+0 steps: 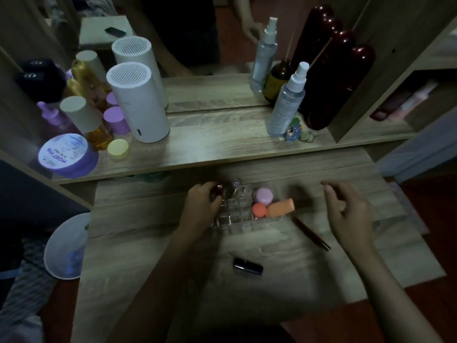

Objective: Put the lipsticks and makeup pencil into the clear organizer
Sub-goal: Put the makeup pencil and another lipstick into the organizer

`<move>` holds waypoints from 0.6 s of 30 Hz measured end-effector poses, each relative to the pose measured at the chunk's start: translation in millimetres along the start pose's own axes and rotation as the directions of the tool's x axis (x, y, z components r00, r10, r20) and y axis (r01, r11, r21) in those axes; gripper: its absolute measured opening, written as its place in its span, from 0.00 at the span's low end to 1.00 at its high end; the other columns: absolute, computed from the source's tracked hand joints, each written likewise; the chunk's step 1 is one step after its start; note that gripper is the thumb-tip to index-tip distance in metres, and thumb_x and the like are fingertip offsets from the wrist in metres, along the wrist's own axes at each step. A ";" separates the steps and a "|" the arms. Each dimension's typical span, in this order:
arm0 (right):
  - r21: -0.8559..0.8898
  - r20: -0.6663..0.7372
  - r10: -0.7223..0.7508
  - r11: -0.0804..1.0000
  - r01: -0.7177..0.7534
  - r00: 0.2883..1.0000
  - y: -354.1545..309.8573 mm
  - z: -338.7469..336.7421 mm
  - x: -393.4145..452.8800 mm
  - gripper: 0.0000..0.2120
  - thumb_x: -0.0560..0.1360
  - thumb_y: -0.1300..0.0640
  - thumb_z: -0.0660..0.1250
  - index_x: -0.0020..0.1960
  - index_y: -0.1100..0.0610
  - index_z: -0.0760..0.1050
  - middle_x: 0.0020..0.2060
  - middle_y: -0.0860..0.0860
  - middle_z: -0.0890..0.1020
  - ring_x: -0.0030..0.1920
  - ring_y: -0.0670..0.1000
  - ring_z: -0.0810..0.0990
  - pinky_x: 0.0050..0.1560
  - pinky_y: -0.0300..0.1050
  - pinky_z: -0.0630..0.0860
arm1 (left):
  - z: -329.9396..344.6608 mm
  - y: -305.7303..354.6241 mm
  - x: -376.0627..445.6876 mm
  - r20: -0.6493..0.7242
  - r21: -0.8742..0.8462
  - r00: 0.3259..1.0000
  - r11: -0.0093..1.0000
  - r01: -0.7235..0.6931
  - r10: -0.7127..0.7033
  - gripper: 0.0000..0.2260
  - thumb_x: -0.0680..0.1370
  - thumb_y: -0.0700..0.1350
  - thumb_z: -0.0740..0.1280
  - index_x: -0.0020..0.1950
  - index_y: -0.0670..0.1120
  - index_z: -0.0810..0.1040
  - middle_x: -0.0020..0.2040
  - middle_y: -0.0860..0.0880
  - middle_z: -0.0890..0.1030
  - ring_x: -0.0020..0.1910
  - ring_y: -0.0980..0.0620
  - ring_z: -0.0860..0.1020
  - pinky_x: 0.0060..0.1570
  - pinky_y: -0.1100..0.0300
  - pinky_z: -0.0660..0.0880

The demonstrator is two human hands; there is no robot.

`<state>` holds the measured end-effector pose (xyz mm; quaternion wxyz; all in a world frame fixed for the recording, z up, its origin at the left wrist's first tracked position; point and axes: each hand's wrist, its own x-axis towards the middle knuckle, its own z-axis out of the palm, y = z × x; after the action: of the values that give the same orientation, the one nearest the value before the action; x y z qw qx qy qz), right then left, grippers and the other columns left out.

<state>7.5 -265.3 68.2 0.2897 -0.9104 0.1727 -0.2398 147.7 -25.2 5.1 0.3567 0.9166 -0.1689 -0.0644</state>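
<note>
The clear organizer [237,219] stands in the middle of the wooden table, with a pink round sponge, a small orange one and an orange block in its right part. My left hand [201,206] is at the organizer's back left corner, fingers closed on a dark red lipstick [218,189] held over the slots. My right hand [346,211] hovers to the right of the organizer, fingers apart, holding nothing. A dark makeup pencil [311,233] lies on the table just left of that hand. A black lipstick [248,266] lies on its side nearer me.
A raised shelf [222,149] behind the table carries a white cylinder [138,102], jars, spray bottles [286,102] and dark red bottles [331,90] before a mirror. A white bin [66,246] sits on the floor at the left.
</note>
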 end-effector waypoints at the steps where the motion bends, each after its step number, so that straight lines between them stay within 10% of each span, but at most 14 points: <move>1: -0.096 0.044 0.055 0.994 -0.050 0.998 14.9 -4.9 -6.0 0.07 0.77 0.62 0.63 0.53 0.58 0.77 0.46 0.58 0.81 0.45 0.58 0.80 0.45 0.51 0.75 | 0.9 0.0 0.7 0.002 0.001 1.000 1.000 0.003 -0.003 0.17 0.73 0.41 0.68 0.61 0.39 0.77 0.50 0.35 0.80 0.48 0.40 0.78 0.49 0.53 0.74; 7: -0.345 0.648 0.177 0.935 0.078 0.741 41.7 12.4 -38.7 0.27 0.77 0.54 0.63 0.73 0.46 0.58 0.59 0.55 0.72 0.52 0.58 0.78 0.48 0.49 0.75 | -1.2 0.2 -2.8 -0.030 0.001 0.999 1.000 -0.013 0.013 0.16 0.72 0.40 0.70 0.59 0.40 0.78 0.49 0.36 0.80 0.48 0.41 0.78 0.48 0.57 0.72; 18: -0.339 0.697 0.242 0.941 0.013 0.675 50.2 22.6 -37.7 0.35 0.70 0.62 0.67 0.73 0.54 0.58 0.64 0.59 0.75 0.61 0.60 0.75 0.57 0.46 0.71 | -8.5 9.1 -9.4 -0.061 -0.039 0.995 0.996 -0.083 0.081 0.17 0.71 0.41 0.71 0.59 0.41 0.76 0.53 0.40 0.78 0.52 0.44 0.77 0.51 0.60 0.71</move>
<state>-20.3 -276.9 8.7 0.1996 -0.9511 0.1366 0.1921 138.6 -22.8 17.5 0.3831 0.9027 -0.1944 -0.0259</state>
